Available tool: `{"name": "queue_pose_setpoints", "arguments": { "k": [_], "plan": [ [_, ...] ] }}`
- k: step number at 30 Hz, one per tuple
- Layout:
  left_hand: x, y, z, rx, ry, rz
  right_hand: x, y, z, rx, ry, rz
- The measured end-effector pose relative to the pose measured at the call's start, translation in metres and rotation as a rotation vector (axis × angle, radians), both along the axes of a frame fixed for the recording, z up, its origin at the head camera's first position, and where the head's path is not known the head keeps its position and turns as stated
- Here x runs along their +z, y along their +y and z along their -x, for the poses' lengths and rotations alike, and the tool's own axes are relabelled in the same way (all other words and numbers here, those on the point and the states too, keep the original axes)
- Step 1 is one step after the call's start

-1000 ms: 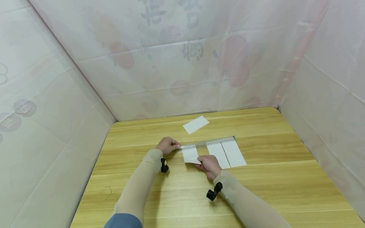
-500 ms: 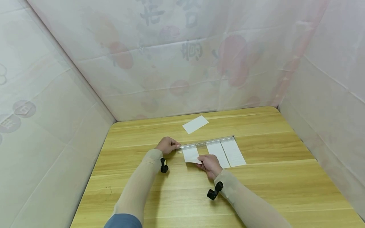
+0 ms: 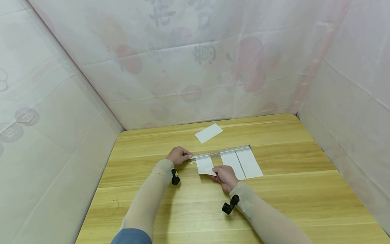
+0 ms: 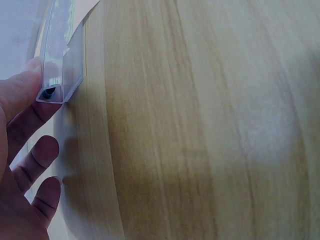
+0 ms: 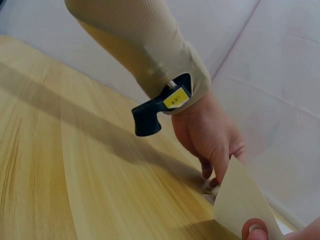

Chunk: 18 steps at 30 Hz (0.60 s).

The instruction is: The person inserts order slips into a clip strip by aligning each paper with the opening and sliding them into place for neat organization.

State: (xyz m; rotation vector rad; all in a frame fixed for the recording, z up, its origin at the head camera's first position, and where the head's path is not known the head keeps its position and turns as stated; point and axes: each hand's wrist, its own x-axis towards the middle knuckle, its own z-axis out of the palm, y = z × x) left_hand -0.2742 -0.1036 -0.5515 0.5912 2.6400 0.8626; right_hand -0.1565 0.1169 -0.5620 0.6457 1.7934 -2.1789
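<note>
A long clear plastic strip [image 3: 226, 150], a hollow channel at its end in the left wrist view, lies slantwise across the table. My left hand [image 3: 179, 156] pinches its left end between thumb and index finger, the other fingers loosely bent beneath. My right hand [image 3: 225, 177] pinches the lower right corner of a white paper card [image 3: 204, 165]. The card's top edge meets the strip near the left hand, and its lower edge bends up. Farther right, two white cards [image 3: 233, 166] hang side by side from the strip, a narrow gap between them.
Another white card [image 3: 209, 133] lies alone behind the strip on the wood-grain table [image 3: 195, 213]. Printed cloth walls [image 3: 189, 74] enclose the table's back and sides. Black wrist cameras [image 3: 230, 204] sit on both sleeves.
The right hand and its card have shifted very slightly to the right along the strip. The left hand keeps its hold on the strip's end.
</note>
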Motion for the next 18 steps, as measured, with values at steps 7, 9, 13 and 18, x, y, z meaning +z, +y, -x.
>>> {"name": "queue_pose_setpoints", "arguments": {
  "k": [7,9,13,18],
  "plan": [
    [-0.0008,-0.0003,0.0009,-0.003,0.01,0.009,-0.0023,0.0004,-0.0004,-0.009,-0.006,0.021],
    [-0.0006,-0.0005,0.0005,-0.009,0.015,0.013,-0.0026,0.0005,-0.0008,-0.011,-0.01,0.017],
    [-0.0001,-0.0007,-0.0002,-0.018,0.024,0.018,-0.0022,0.0005,-0.0017,-0.02,-0.008,0.02],
    [0.0008,-0.0005,-0.0009,-0.011,0.018,0.013,-0.0012,0.0,-0.0027,-0.031,-0.004,0.024]
  ]
}}
